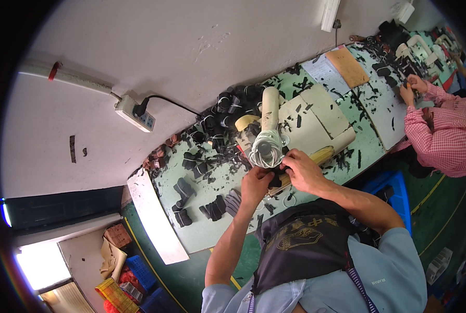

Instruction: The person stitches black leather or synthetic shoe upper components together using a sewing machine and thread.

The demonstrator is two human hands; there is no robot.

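Observation:
My left hand (256, 185) and my right hand (303, 171) work side by side at the front of a cream machine (270, 108) with a rounded arm. Between them lies a small black piece of material (275, 181), and the fingers of both hands are closed on it. A loose coil of white cord (257, 156) hangs around the machine's near end, just above my hands. Beside my left hand are a grey fabric bundle (232, 202) and some black rolled pieces (213, 208). My fingertips partly cover the black piece.
Black scraps and bundles (228, 101) litter the pale green table (165, 180) along the wall. A power strip (134, 113) is fixed to the wall. A co-worker in a checked shirt (444, 130) sits at the right. Blue crate (392, 193) stands below the table; more baskets (119, 296) stand lower left.

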